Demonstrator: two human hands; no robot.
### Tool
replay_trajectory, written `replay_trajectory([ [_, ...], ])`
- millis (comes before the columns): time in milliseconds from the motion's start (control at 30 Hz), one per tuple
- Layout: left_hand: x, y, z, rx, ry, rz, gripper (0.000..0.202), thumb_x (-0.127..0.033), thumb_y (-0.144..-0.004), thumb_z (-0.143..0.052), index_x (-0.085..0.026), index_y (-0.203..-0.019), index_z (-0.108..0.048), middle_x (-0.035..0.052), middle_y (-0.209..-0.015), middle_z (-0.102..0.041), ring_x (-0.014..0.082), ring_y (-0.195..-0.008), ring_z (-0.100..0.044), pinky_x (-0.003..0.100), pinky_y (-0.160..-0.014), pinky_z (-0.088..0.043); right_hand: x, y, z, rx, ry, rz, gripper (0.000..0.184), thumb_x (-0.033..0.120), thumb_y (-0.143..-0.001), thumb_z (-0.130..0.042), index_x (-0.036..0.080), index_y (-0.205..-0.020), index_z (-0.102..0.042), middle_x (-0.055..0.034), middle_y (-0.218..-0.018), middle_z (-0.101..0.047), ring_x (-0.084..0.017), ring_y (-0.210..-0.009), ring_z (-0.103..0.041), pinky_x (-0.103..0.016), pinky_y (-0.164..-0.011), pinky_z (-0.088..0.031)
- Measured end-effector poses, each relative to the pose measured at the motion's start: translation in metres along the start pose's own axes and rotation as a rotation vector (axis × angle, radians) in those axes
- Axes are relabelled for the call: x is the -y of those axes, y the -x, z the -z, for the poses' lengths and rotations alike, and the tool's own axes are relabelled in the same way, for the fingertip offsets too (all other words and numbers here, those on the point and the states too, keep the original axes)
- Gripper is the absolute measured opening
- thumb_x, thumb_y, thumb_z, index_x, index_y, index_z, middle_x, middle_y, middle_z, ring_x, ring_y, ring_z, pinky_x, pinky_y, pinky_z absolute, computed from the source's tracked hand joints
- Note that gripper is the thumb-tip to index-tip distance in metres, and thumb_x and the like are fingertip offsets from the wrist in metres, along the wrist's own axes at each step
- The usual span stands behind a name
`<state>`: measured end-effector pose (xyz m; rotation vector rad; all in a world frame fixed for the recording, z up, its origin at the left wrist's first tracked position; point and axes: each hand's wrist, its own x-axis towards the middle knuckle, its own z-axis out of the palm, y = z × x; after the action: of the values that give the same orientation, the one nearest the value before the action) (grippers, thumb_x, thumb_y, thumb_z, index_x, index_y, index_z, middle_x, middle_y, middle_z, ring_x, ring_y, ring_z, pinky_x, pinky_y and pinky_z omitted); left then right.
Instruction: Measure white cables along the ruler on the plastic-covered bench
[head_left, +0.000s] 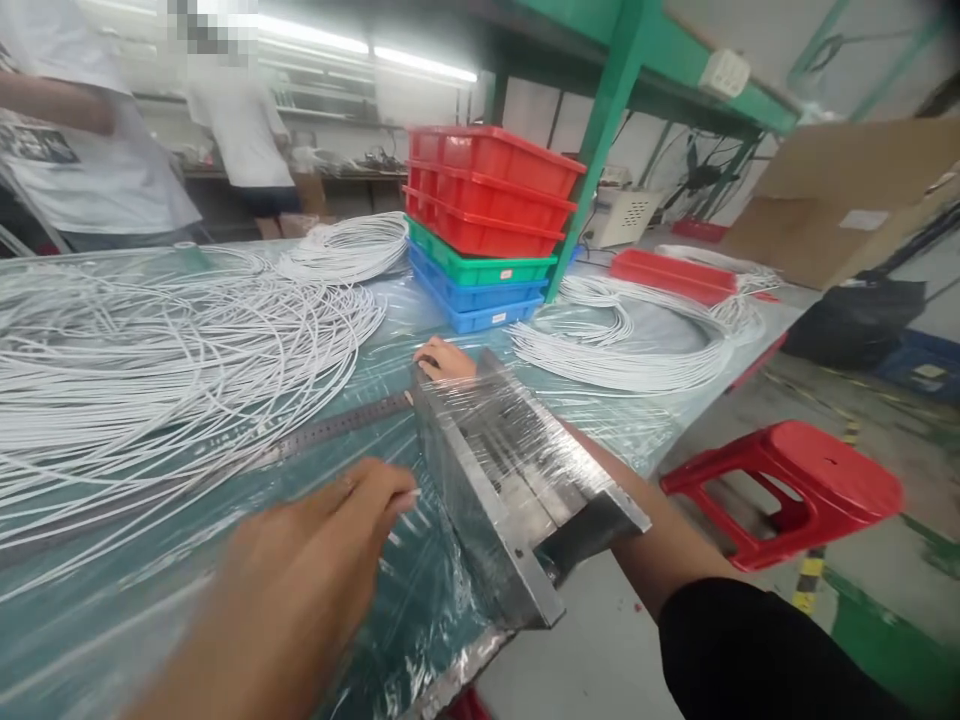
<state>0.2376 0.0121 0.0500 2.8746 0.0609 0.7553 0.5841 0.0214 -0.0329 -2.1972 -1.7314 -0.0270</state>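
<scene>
Left hand (300,580) beside film-wrapped metal block (510,480).

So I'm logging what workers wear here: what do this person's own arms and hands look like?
Both hands are bare, with no gloves, rings or watch visible. The left hand is motion-blurred. The right hand has a bare forearm, with a black sleeve near the elbow.

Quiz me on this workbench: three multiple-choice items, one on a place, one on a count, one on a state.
1. Where is the stack of crates?
A. on the table
B. on the stool
C. on the floor

2. How many red crates top the stack?
A. one
B. three
C. five

3. The metal block is
A. bare
B. wrapped in clear film
C. painted green

A: it stands on the table, beyond the right hand.
B: three red above green and blue.
B: film glints beside the left hand.
</scene>
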Motion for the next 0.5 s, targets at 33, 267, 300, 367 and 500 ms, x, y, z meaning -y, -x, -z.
replay_trajectory([
  [33, -0.005, -0.014, -0.003, 0.009, 0.012, -0.025, 0.030, -0.025, -0.112, -0.036, -0.022, -0.104, -0.064, -0.0027, -0.078, -0.066, 0.0145, -0.053, -0.062, 0.028, -0.042, -0.037, -0.001, 0.000, 0.000, -0.005, -0.002, 0.003, 0.020, 0.017, -0.108, -0.063, 0.011, -0.126, -0.068, -0.0085, -0.129, -0.065, -0.019, -0.114, -0.066, -0.040, -0.104, -0.058],
  [267, -0.019, -0.027, -0.019, -0.043, 0.181, -0.035, 0.021, -0.022, -0.115, -0.034, -0.024, -0.109, -0.055, -0.0067, -0.090, -0.071, 0.0087, -0.058, -0.067, 0.020, -0.046, -0.047, 0.000, -0.001, 0.001, -0.013, -0.015, 0.007, 0.019, 0.013, -0.107, -0.061, 0.011, -0.124, -0.068, -0.0082, -0.128, -0.065, -0.018, -0.113, -0.066, -0.039, -0.103, -0.059],
  [300, -0.020, -0.025, -0.021, -0.059, 0.152, -0.035, 0.021, -0.022, -0.115, -0.034, -0.024, -0.112, -0.055, -0.0052, -0.095, -0.072, 0.0095, -0.058, -0.067, 0.021, -0.045, -0.047, 0.000, -0.001, 0.001, -0.013, -0.014, 0.007, 0.019, 0.013, -0.107, -0.061, 0.010, -0.125, -0.068, -0.0083, -0.129, -0.065, -0.018, -0.113, -0.066, -0.039, -0.104, -0.059],
  [367, -0.024, -0.024, -0.025, -0.097, 0.071, -0.042, 0.023, -0.017, -0.111, -0.033, -0.023, -0.115, -0.055, -0.0024, -0.096, -0.073, 0.0121, -0.051, -0.063, 0.025, -0.041, -0.043, -0.001, -0.001, 0.000, -0.011, -0.012, 0.006, 0.019, 0.013, -0.107, -0.062, 0.010, -0.124, -0.068, -0.0085, -0.128, -0.065, -0.019, -0.112, -0.067, -0.039, -0.102, -0.059],
  [500, -0.027, -0.026, -0.028, -0.112, 0.020, -0.069, 0.026, -0.010, -0.101, -0.034, -0.022, -0.113, -0.055, 0.0013, -0.093, -0.072, 0.0179, -0.051, -0.065, 0.030, -0.033, -0.035, 0.000, -0.001, 0.000, -0.012, 0.004, 0.003, 0.018, 0.014, -0.108, -0.061, 0.010, -0.123, -0.069, -0.0082, -0.126, -0.066, -0.019, -0.113, -0.067, -0.039, -0.102, -0.059],
])
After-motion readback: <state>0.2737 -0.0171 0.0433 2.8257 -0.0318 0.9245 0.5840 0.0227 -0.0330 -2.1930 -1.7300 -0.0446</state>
